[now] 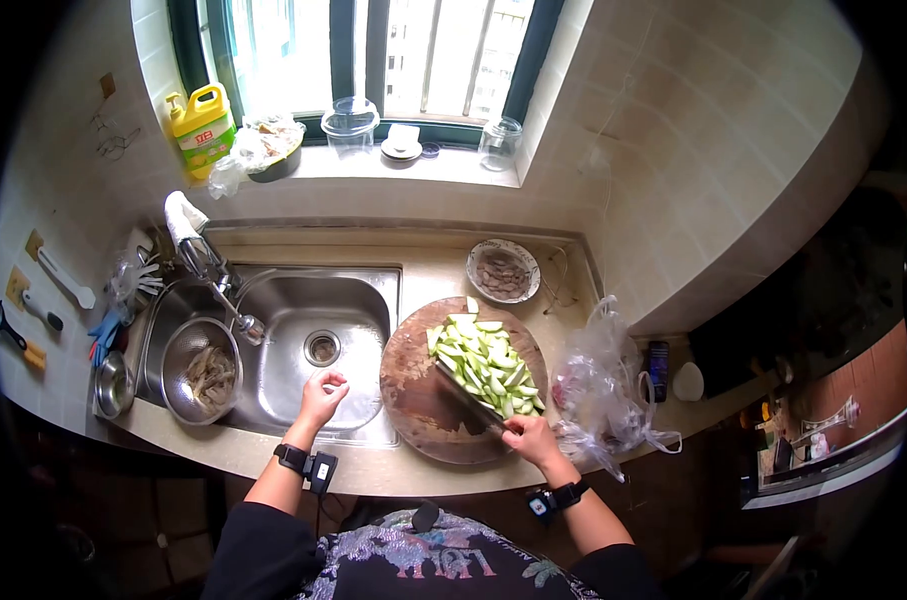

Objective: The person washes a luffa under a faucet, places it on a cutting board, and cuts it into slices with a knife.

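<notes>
A round wooden cutting board (413, 390) lies on the counter right of the sink. Pieces of green-skinned, pale vegetable (483, 362) are heaped on its right half. My right hand (530, 438) grips the handle of a knife (470, 402) at the board's front right edge, and the blade lies along the near left side of the heap. Over the front edge of the sink (358, 415) is my left hand (323, 393), with its fingers curled and pressed together; whether anything is between them is too small to tell.
A colander (223, 340) of shrimp-like food rests over the left basin, near the faucet (248, 326). Behind the board stands a bowl (503, 285) of sliced meat. Plastic bags (608, 385) and a phone (657, 370) lie to the right. Jars and a yellow bottle (202, 135) line the sill.
</notes>
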Available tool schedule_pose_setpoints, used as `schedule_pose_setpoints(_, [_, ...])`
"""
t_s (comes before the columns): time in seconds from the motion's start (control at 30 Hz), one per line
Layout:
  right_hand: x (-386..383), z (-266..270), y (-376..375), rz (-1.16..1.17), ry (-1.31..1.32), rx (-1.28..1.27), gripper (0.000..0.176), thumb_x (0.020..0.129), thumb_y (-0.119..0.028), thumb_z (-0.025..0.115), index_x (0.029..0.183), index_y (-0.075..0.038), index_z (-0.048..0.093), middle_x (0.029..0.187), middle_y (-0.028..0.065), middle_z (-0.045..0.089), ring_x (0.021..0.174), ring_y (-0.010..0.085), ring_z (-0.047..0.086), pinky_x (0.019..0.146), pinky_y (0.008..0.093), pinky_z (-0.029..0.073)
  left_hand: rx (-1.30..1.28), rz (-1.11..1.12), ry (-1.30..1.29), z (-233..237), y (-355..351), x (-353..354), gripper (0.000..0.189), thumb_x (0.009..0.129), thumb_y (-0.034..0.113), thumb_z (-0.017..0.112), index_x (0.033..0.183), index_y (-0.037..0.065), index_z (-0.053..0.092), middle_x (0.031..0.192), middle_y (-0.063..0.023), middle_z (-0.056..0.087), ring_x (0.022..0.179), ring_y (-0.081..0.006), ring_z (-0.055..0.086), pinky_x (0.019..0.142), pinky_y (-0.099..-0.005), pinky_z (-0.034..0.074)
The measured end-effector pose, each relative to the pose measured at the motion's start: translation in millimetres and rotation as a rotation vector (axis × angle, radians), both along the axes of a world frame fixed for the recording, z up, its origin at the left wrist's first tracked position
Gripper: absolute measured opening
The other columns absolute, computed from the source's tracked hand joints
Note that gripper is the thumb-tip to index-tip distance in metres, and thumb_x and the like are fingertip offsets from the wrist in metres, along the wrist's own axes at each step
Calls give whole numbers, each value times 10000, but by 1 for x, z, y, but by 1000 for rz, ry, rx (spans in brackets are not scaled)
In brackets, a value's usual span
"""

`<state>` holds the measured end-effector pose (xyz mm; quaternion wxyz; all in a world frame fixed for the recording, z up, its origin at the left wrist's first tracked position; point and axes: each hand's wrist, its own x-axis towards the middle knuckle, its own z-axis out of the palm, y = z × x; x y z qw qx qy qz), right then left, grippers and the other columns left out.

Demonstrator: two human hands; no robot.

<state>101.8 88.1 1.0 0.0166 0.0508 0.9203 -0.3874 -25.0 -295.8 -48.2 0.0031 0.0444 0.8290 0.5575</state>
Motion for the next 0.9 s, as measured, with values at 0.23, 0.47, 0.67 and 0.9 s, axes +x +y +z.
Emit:
schedule_pose_setpoints(0.23, [18,-13,-71,75,135,308,355,678,-244,700,994,-112,611,792,70,575,706,275,604,605,375,496,-70,110,-12,1,-32,13,115,750,124,693,715,25,647,715,-41,585,628,-98,552,574,-236,440])
schedule_pose_setpoints(0.47, [4,-29,-110,27,275,445,399,666,-239,736,1022,-105,618,795,75,543,765,265,553,676,371,456,64,10,-218,-21,-40,8,143,781,138,674,766,-3,662,635,-33,629,560,-75,534,534,-233,435])
schedule_pose_setpoints(0.67, [8,-18,-110,0,317,395,333,701,-277,715,980,-110,643,858,74,518,799,244,505,699,355,434,202,-139,-254,-6,-19,18,104,810,85,619,788,-9,658,655,-31,617,583,-82,554,538,-218,451])
schedule_pose_setpoints(0.9, [98,-4,-43,-225,379,188,183,734,-162,675,895,-80,645,833,88,547,813,270,570,692,361,484,241,-315,-97,55,30,43,120,811,106,613,759,2,643,608,-8,588,545,-81,520,510,-223,422])
